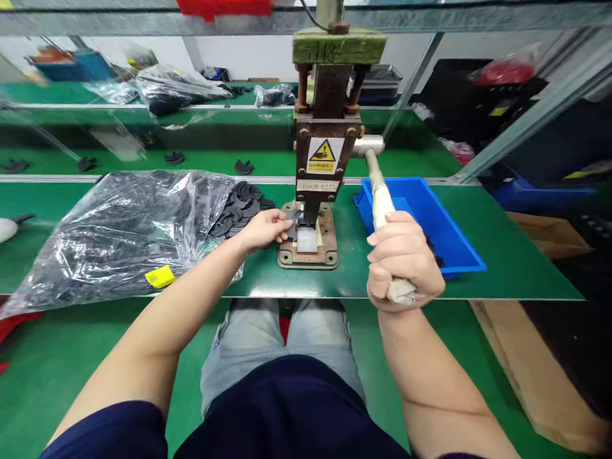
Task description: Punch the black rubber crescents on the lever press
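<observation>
A small hand press (326,127) with a yellow warning label stands on the green bench, its base plate (329,250) bolted down. My right hand (403,261) is closed round the taped end of the press lever (379,191), which slopes down toward me. My left hand (264,228) pinches a flat black part (295,220) and holds it at the die under the ram. A pile of the same black ring-shaped parts (239,210) lies just left of the press.
A large clear plastic bag of black parts (119,236) covers the left bench. A blue bin (430,220) sits right of the press. Cardboard (521,363) lies on the floor at right. More bags and loose parts rest on the rear shelf.
</observation>
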Demonstrator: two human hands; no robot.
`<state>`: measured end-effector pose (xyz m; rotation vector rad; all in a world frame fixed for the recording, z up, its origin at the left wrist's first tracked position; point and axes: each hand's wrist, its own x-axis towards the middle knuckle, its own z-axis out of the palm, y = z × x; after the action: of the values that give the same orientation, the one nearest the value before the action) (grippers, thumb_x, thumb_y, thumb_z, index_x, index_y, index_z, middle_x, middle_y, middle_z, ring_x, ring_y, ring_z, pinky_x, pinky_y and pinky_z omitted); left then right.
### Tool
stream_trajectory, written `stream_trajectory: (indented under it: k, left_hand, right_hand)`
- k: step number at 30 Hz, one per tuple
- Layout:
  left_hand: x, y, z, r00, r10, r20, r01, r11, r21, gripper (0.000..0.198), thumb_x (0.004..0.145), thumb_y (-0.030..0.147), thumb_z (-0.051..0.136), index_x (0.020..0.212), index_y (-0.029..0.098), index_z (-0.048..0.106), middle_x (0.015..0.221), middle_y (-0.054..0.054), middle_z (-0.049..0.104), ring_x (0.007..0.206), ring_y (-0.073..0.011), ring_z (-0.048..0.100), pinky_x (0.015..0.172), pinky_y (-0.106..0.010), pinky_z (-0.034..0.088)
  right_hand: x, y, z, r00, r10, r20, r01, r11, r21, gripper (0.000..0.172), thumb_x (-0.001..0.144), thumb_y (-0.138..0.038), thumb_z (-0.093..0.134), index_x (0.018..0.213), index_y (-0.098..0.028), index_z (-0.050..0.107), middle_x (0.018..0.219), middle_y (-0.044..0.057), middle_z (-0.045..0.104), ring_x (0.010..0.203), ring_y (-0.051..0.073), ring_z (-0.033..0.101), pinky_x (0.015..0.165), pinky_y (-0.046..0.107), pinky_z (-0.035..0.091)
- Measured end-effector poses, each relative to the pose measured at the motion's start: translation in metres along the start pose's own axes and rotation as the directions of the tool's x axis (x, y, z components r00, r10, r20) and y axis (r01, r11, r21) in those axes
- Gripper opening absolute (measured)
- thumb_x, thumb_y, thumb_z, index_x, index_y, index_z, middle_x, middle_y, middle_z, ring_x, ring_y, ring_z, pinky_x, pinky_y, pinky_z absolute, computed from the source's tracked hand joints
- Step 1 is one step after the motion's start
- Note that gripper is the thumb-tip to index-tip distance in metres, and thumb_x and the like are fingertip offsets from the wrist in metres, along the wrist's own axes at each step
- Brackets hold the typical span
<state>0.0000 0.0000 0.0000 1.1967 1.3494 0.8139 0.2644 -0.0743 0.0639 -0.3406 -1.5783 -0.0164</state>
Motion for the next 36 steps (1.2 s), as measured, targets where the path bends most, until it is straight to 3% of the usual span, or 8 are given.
stream_trajectory:
  k: [6, 12, 18, 23, 27, 30, 33, 36]
  left_hand:
    - [0.015, 0.005, 0.012, 0.997, -0.039, 0.065, 0.036, 0.998, 0.054, 0.028, 0.101, 0.027, 0.075, 0.086, 0.019, 0.054, 0.055, 0.0, 0.067, 0.047, -0.0117, 0.066, 0.052, -0.019, 0.053]
    - [0.026, 0.011, 0.012, 0.989, -0.102, 0.109, 0.086, 0.985, 0.15, 0.031, 0.099, 0.03, 0.077, 0.084, 0.02, 0.052, 0.053, 0.002, 0.063, 0.044, -0.0109, 0.063, 0.046, -0.016, 0.046]
    - [0.024, 0.025, 0.02, 0.979, -0.195, 0.065, 0.18, 0.965, 0.193, 0.025, 0.093, 0.028, 0.083, 0.089, 0.02, 0.059, 0.054, 0.004, 0.061, 0.045, -0.0103, 0.062, 0.046, -0.016, 0.045]
    - [0.021, 0.03, 0.027, 0.964, -0.261, 0.054, 0.244, 0.946, 0.215, 0.018, 0.096, 0.028, 0.077, 0.094, 0.019, 0.062, 0.053, 0.002, 0.061, 0.046, -0.0122, 0.063, 0.048, -0.019, 0.047]
    - [0.014, 0.032, 0.016, 0.98, -0.119, 0.159, 0.09, 0.98, 0.18, 0.019, 0.094, 0.026, 0.077, 0.095, 0.019, 0.06, 0.063, -0.001, 0.067, 0.054, -0.0141, 0.067, 0.054, -0.022, 0.051]
    - [0.004, 0.029, -0.012, 0.974, 0.073, 0.216, -0.112, 0.978, 0.173, 0.018, 0.092, 0.03, 0.075, 0.101, 0.017, 0.066, 0.087, -0.006, 0.075, 0.072, -0.0162, 0.072, 0.062, -0.025, 0.054]
    - [-0.011, 0.014, -0.045, 0.978, 0.204, 0.055, -0.204, 0.847, 0.49, 0.021, 0.095, 0.039, 0.07, 0.103, 0.019, 0.073, 0.093, -0.005, 0.075, 0.081, -0.0185, 0.071, 0.073, -0.03, 0.055]
    - [-0.024, -0.011, -0.064, 0.962, 0.274, 0.003, -0.155, 0.534, 0.831, 0.025, 0.093, 0.043, 0.073, 0.106, 0.021, 0.075, 0.104, -0.007, 0.073, 0.097, -0.0246, 0.071, 0.088, -0.036, 0.056]
  right_hand:
    - [-0.002, -0.001, -0.003, 0.999, 0.032, 0.022, -0.032, 0.999, -0.021, 0.027, 0.095, -0.033, 0.069, 0.073, -0.022, 0.057, 0.072, -0.006, 0.065, 0.081, 0.013, 0.072, 0.103, 0.049, 0.059]
    - [-0.003, 0.0, -0.002, 1.0, 0.023, -0.001, -0.023, 0.998, -0.051, 0.032, 0.099, -0.038, 0.067, 0.073, -0.022, 0.056, 0.071, -0.007, 0.064, 0.08, 0.011, 0.072, 0.102, 0.047, 0.06]
    - [-0.002, 0.001, 0.0, 1.0, 0.018, -0.01, -0.019, 0.998, -0.059, 0.035, 0.1, -0.04, 0.065, 0.073, -0.022, 0.052, 0.07, -0.009, 0.062, 0.079, 0.01, 0.071, 0.102, 0.046, 0.06]
    - [0.0, 0.003, 0.0, 1.0, -0.018, -0.005, 0.017, 0.996, -0.087, 0.035, 0.101, -0.041, 0.063, 0.072, -0.024, 0.051, 0.068, -0.008, 0.06, 0.075, 0.011, 0.07, 0.097, 0.046, 0.062]
    - [0.001, 0.005, -0.003, 0.999, -0.04, 0.026, 0.041, 0.997, -0.063, 0.031, 0.098, -0.035, 0.066, 0.073, -0.022, 0.054, 0.07, -0.007, 0.063, 0.077, 0.012, 0.071, 0.097, 0.049, 0.061]
    - [0.001, 0.007, -0.004, 0.997, -0.064, 0.039, 0.067, 0.996, -0.057, 0.029, 0.097, -0.034, 0.067, 0.073, -0.022, 0.054, 0.07, -0.006, 0.064, 0.078, 0.012, 0.072, 0.098, 0.05, 0.061]
    - [0.001, 0.008, -0.001, 0.998, -0.06, 0.014, 0.06, 0.997, -0.055, 0.029, 0.097, -0.035, 0.065, 0.073, -0.022, 0.054, 0.069, -0.007, 0.062, 0.077, 0.012, 0.071, 0.097, 0.049, 0.061]
    - [0.0, 0.008, 0.002, 0.998, -0.065, -0.014, 0.065, 0.997, -0.042, 0.029, 0.096, -0.033, 0.066, 0.073, -0.021, 0.053, 0.069, -0.007, 0.062, 0.076, 0.011, 0.071, 0.097, 0.048, 0.061]
